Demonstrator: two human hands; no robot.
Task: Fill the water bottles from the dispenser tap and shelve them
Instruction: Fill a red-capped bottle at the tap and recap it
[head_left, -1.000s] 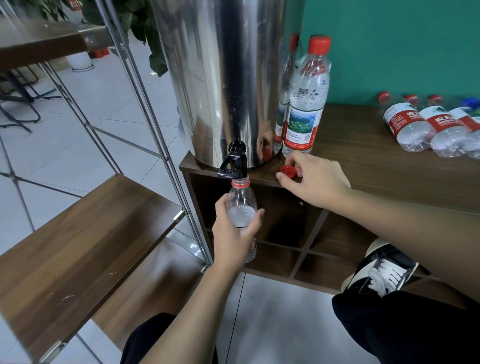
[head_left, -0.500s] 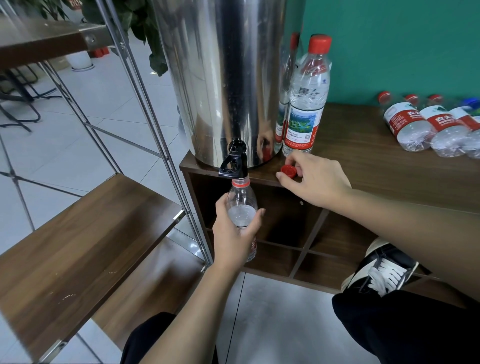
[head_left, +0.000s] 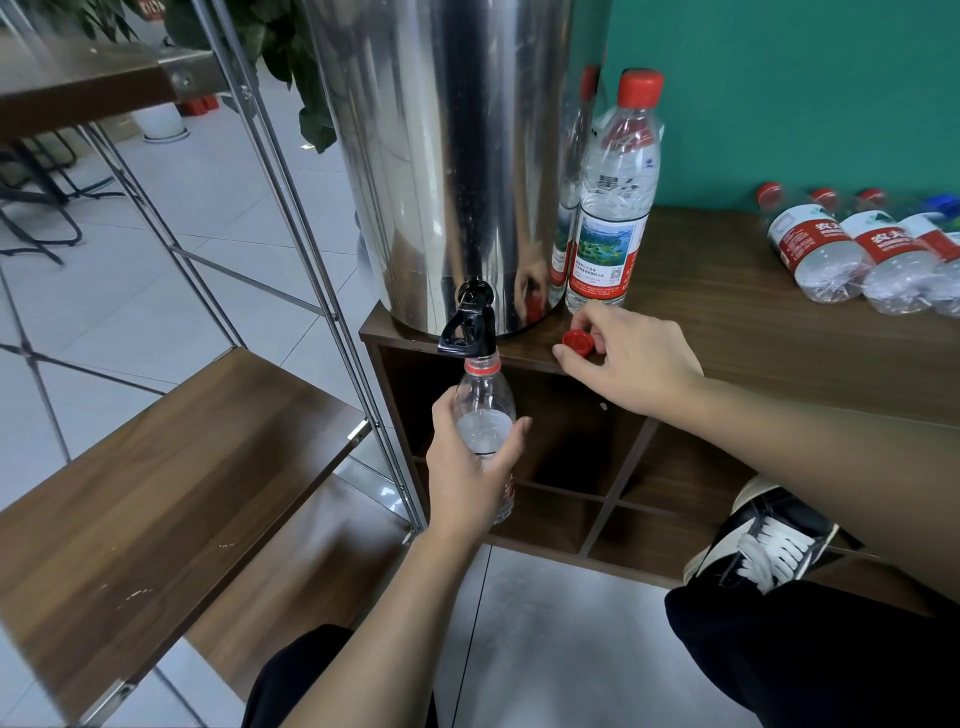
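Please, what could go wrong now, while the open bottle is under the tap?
1. The left hand alone holds the open bottle under the black tap; if its mouth drifts, water could spill to the floor.
2. The right hand pinches the red cap near the cabinet top edge; it could slip off.

Your clothing and bare arms
You wear black trousers (head_left: 810, 660) and a black sneaker (head_left: 769, 540) with white laces and a white sole; both forearms are bare, no sleeves showing.
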